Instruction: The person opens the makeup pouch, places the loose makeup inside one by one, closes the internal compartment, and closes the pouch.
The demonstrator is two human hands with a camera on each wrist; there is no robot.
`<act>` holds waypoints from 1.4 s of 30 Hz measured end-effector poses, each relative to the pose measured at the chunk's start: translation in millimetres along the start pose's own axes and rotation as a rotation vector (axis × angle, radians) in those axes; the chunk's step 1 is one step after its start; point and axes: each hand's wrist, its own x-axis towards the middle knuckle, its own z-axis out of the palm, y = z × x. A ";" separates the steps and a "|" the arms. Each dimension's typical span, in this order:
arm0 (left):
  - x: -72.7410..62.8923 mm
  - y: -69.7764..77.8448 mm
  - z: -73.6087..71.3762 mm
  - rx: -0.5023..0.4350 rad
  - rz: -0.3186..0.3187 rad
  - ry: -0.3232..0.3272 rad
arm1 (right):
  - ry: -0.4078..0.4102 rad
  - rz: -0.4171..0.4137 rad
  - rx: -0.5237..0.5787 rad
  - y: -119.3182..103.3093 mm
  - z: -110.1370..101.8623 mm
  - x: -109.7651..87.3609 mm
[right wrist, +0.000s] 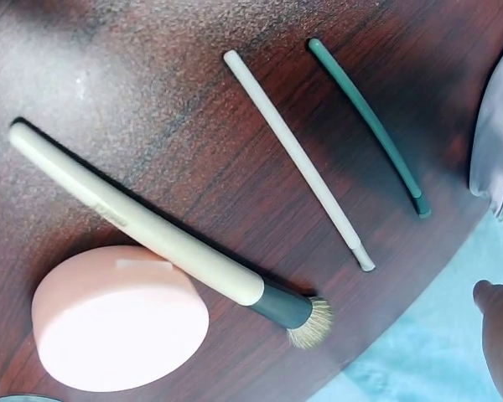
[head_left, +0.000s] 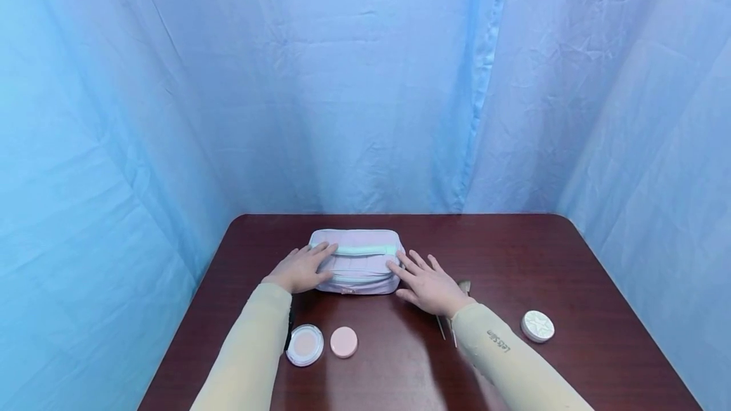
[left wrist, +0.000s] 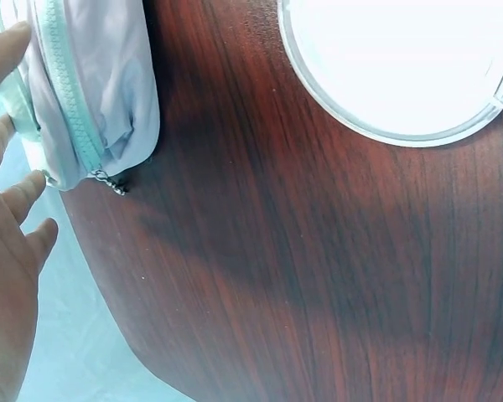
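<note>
A lavender zip bag (head_left: 356,263) with a mint carry handle (head_left: 365,250) lies toward the back of the table. My left hand (head_left: 301,269) rests on its left end, fingers spread. At its right end my right hand (head_left: 431,287) touches the side with spread fingertips. In the left wrist view the bag's mint zipper (left wrist: 67,79) runs to a small metal pull (left wrist: 109,182). The right wrist view has a thick cream-handled makeup brush (right wrist: 142,213), a thin white brush (right wrist: 293,155), a thin green brush (right wrist: 369,117) and a pale pink rounded thing (right wrist: 121,322).
Near my left forearm lie a round clear-rimmed compact (head_left: 305,345) and a small pink round case (head_left: 344,342). A white round case with a star pattern (head_left: 537,326) is on the right. Blue curtains (head_left: 354,113) surround the dark wooden table (head_left: 480,240).
</note>
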 end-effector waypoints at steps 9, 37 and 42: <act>2.9 -1.4 -2.5 0.028 0.030 0.032 | 0.006 0.039 -0.044 5.4 4.0 2.1; -10.8 -20.6 -1.9 -0.457 -0.162 0.073 | 0.080 -0.176 -0.138 -32.9 10.1 20.6; -11.0 -24.1 2.5 -0.477 -0.166 0.072 | 0.051 -0.206 -0.149 -43.1 12.9 19.7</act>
